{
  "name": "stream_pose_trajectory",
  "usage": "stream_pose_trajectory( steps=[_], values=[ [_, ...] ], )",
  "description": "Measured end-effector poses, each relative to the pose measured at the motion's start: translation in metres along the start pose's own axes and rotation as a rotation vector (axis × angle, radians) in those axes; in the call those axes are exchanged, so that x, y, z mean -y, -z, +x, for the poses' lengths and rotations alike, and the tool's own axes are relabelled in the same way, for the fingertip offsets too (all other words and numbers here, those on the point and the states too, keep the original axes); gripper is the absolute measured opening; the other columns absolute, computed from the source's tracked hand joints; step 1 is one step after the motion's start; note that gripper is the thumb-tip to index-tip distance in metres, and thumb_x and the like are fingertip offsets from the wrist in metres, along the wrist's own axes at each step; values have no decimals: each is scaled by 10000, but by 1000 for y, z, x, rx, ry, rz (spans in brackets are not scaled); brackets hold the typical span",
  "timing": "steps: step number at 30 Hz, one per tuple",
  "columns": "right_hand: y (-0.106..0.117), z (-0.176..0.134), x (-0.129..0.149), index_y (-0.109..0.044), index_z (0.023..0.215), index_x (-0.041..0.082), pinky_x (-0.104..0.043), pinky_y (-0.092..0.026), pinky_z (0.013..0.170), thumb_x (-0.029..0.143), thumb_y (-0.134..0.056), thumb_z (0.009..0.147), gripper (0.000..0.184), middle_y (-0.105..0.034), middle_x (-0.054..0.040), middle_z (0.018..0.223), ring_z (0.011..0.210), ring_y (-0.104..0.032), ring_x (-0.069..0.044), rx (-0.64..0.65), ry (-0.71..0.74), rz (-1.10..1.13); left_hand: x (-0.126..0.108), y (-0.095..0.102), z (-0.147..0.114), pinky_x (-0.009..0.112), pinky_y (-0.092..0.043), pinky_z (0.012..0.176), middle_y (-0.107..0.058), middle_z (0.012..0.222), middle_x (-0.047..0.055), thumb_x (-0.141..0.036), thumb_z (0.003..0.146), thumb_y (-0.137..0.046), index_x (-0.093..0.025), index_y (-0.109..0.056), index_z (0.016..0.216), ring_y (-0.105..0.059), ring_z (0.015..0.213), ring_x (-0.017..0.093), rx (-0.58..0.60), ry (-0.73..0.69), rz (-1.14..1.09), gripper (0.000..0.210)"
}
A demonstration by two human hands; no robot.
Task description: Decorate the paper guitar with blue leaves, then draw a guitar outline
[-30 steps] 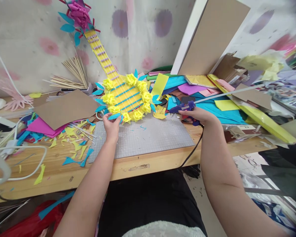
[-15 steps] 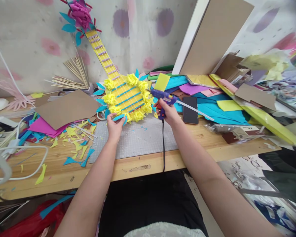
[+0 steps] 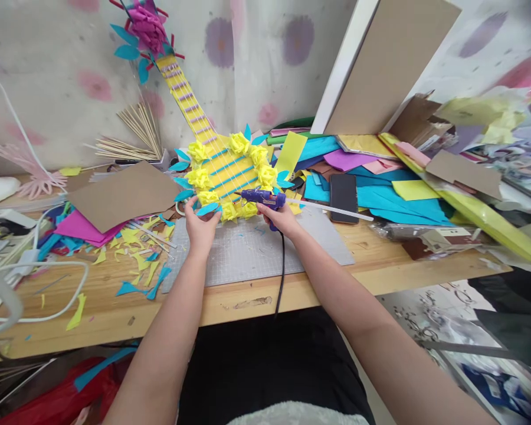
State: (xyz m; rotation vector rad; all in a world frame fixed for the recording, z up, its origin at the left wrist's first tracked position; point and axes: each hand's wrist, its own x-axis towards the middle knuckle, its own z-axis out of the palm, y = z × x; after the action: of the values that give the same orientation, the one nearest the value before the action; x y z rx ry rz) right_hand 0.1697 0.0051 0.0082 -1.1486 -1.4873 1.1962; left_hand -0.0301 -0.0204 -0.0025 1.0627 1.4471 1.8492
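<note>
A yellow paper guitar leans against the wall, its body ringed by yellow paper flowers and blue leaves, with a magenta flower at its head. At the lower left of the body, my left hand pinches a blue paper leaf. My right hand is closed around the handle of a purple hot glue gun. The gun's nozzle points left over the lower part of the guitar, and a long white glue stick sticks out of its back.
Under the guitar lies a grey cutting mat. A phone and coloured paper sheets are on the right. Brown cardboard, paper scraps and bamboo sticks lie on the left. The gun's black cord hangs over the table edge.
My right hand has brought the glue gun left and down, from beside the guitar to in front of its lower body. My left hand has shifted slightly left with the leaf.
</note>
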Motion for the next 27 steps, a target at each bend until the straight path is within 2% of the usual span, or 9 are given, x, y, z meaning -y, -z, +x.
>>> stream_pose_trajectory(
  steps=[3, 8, 14, 20, 27],
  values=[
    [-2, 1, -2, -565, 655, 186, -239, -366, 467, 609, -657, 630, 434, -520, 14, 543, 468, -423, -77, -21, 28, -56, -3, 1, -6, 328, -542, 741, -643, 959, 44, -122, 607, -733, -220, -421, 1224, -663, 705, 144, 57, -117, 143, 698],
    [-1, 3, -6, -580, 666, 187, -247, -414, 532, 575, -649, 653, 394, -564, 0, 593, 548, -494, -104, -21, 67, -146, -3, -1, -14, 335, -544, 749, -637, 980, 64, -149, 642, -724, -216, -411, 1267, -666, 731, 163, 102, -208, 284, 702],
    [1, 2, -7, -590, 662, 180, -269, -450, 606, 588, -638, 651, 411, -595, -10, 623, 616, -542, -130, -16, 79, -191, -2, 0, -12, 355, -544, 764, -635, 959, 66, -138, 655, -707, -203, -407, 1281, -669, 760, 181, 110, -221, 312, 697],
    [1, 2, -8, -647, 776, 181, -288, -477, 658, 578, -625, 672, 411, -635, -29, 696, 710, -595, -165, 6, 121, -189, -3, 0, -12, 363, -544, 770, -630, 974, 68, -145, 662, -701, -210, -408, 1281, -666, 776, 185, 113, -225, 312, 688],
    [1, 3, -9, -667, 869, 184, -293, -493, 671, 581, -611, 691, 439, -658, -42, 737, 729, -613, -173, -18, 132, -215, 0, 1, -11, 341, -547, 740, -629, 979, 68, -149, 659, -701, -220, -422, 1260, -661, 770, 178, 108, -244, 349, 667]
  ],
)
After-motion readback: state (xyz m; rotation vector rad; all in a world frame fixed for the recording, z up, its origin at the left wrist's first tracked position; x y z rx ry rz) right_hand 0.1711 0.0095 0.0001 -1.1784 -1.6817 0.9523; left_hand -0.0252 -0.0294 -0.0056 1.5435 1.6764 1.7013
